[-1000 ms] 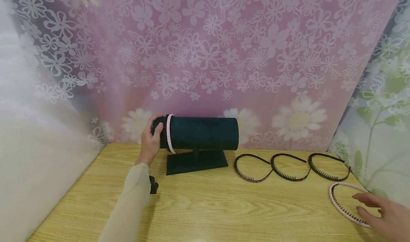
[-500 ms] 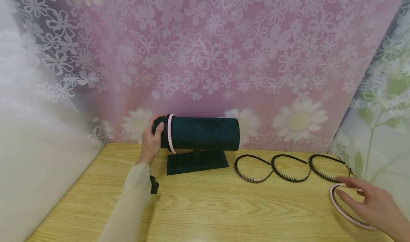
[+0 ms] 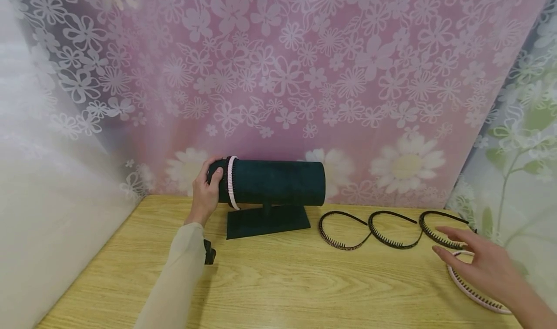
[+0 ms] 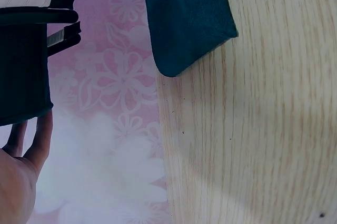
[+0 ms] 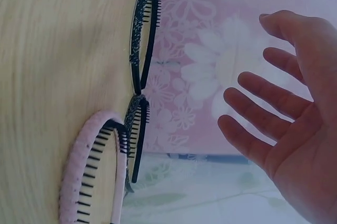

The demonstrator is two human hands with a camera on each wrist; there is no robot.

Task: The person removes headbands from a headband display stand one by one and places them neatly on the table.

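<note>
A dark green velvet display stand (image 3: 283, 184), a padded roll on a flat base, stands at the back of the table. My left hand (image 3: 203, 193) grips the roll's left end, thumb in front; in the left wrist view its fingers (image 4: 41, 142) touch the end edge. Around the roll sits a pale pink headband (image 3: 231, 184), with a dark headband close beside it toward my hand. My right hand (image 3: 485, 261) hovers with spread fingers, holding nothing. It overlaps a toothed pink headband (image 5: 79, 163) and the rightmost black headband (image 3: 428, 230), both lying on the table.
Two more black toothed headbands lie in the same row, the middle one (image 3: 388, 241) and the left one (image 3: 337, 244), right of the stand. A pink floral curtain (image 3: 270, 77) hangs behind the wooden table (image 3: 304, 290). By my left wrist shows a small black object (image 3: 210, 252).
My right hand has moved left and slightly up, from the pink headband's right side across it toward the rightmost black headband. The left hand keeps its grip on the stand.
</note>
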